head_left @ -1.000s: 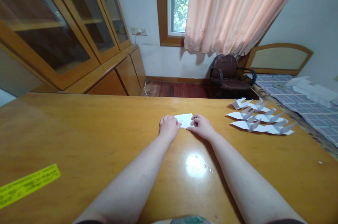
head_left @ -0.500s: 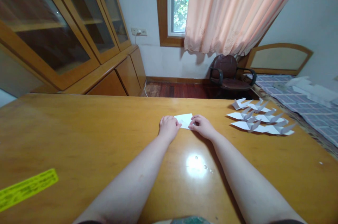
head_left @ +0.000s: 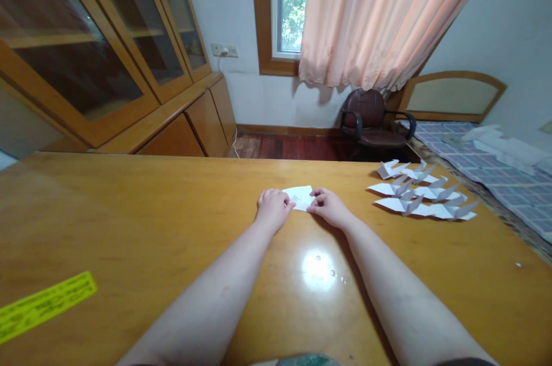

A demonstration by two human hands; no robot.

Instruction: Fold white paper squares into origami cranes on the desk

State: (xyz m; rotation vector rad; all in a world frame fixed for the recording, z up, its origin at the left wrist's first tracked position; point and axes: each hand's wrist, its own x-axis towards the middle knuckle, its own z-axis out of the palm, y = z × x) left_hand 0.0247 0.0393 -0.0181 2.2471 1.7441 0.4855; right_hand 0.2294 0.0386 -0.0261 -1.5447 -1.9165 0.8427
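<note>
Our folded white paper (head_left: pixel 299 195) lies on the table (head_left: pixel 172 210), its visible length running left-right; our curled left hand (head_left: pixel 272 208) covers one end, grip unclear; our right hand (head_left: pixel 330 206), thumb and fingers parted, touches the other.

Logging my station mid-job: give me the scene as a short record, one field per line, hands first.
Left hand: on the left end of the white paper
Right hand: touching the paper's right end
White paper: folded, lying on the wooden table, between the hands
Paper birds: white, grouped on the table's right side
Yellow strip: near left, writing unreadable
Background: armchair below the curtain
</note>
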